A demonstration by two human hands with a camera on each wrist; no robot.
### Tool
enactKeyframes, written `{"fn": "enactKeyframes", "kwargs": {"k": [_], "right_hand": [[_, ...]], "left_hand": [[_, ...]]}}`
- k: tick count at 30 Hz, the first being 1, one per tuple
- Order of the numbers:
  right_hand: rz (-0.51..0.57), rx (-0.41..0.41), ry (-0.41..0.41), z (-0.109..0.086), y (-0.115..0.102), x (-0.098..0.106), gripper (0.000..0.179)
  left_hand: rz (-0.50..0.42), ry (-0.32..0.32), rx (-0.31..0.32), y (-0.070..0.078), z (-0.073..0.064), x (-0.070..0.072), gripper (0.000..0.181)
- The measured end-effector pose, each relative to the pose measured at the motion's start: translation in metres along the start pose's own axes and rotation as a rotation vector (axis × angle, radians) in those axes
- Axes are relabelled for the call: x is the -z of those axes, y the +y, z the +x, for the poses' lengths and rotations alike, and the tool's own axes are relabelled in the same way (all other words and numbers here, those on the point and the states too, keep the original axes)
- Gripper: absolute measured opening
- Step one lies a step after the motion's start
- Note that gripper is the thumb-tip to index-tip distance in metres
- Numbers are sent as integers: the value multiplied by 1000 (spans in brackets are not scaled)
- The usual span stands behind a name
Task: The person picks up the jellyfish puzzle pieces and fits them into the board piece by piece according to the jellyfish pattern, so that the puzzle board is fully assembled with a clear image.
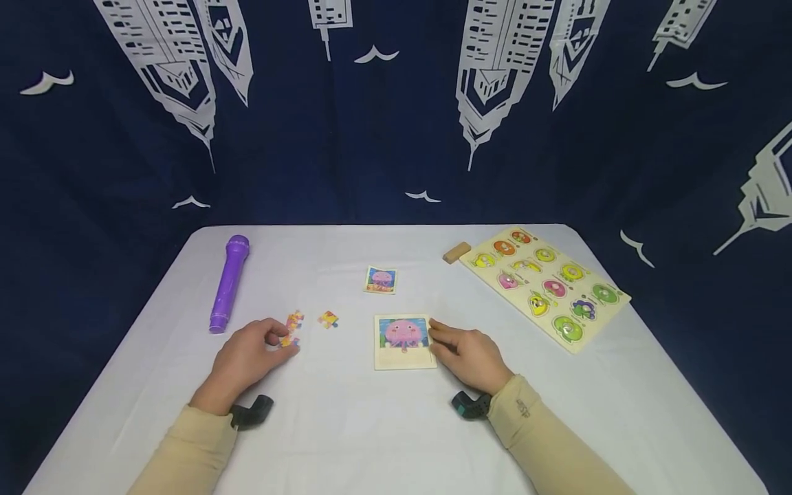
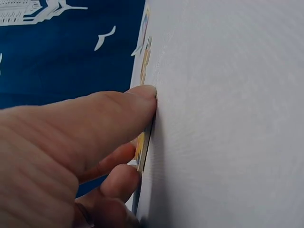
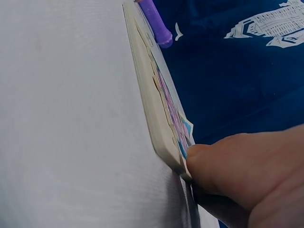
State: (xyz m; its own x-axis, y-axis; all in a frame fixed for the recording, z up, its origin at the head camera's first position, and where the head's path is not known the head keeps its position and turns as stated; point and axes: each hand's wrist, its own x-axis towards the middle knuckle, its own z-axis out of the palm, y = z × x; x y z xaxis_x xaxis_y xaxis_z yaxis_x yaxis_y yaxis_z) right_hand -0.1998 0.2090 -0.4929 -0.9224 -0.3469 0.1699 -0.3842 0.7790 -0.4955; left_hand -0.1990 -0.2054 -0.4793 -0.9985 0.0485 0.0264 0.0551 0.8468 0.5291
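My left hand (image 1: 250, 354) is over a small cluster of colourful puzzle pieces (image 1: 293, 322) left of centre. In the left wrist view, the thumb and curled fingers pinch a thin yellow puzzle piece (image 2: 140, 148) at the tabletop. My right hand (image 1: 473, 354) holds the right edge of a square jigsaw board (image 1: 405, 362), its thumb at the rim in the right wrist view. Pink octopus pieces fill the board's upper part, while its lower strip is bare. Another loose puzzle piece (image 1: 328, 319) lies between the left hand and the board.
A small octopus picture card (image 1: 380, 280) lies behind the board. At the left is a purple microphone-shaped toy (image 1: 229, 285). A fruit puzzle board (image 1: 544, 285) lies at the back right, with a brown wooden block (image 1: 456, 252) by its corner. A dark blue curtain (image 1: 346, 158) hangs behind the white table.
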Motion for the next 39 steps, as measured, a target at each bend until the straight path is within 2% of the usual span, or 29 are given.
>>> {"fn": "enactKeyframes", "kwargs": {"k": [5, 11, 14, 21, 25, 34, 39], "right_hand": [[10, -18, 2, -2, 1, 0, 40], [0, 0, 4, -1, 2, -1, 40], [-3, 8, 8, -1, 2, -2, 41], [3, 15, 7, -1, 2, -2, 41], [1, 13, 4, -1, 2, -1, 41], [-2, 11, -5, 0, 3, -2, 42], [-2, 22, 2, 0, 3, -2, 41]], "left_hand": [[-31, -5, -27, 1, 0, -5, 36], [-42, 2, -18, 2, -2, -7, 35], [-60, 24, -27, 3, -2, -6, 35], [-101, 109, -114, 6, -2, -6, 26], [-104, 133, -140, 7, -2, -5, 19], [-150, 147, -184, 7, -3, -8, 14], [-156, 139, -183, 10, -4, -9, 11]]}}
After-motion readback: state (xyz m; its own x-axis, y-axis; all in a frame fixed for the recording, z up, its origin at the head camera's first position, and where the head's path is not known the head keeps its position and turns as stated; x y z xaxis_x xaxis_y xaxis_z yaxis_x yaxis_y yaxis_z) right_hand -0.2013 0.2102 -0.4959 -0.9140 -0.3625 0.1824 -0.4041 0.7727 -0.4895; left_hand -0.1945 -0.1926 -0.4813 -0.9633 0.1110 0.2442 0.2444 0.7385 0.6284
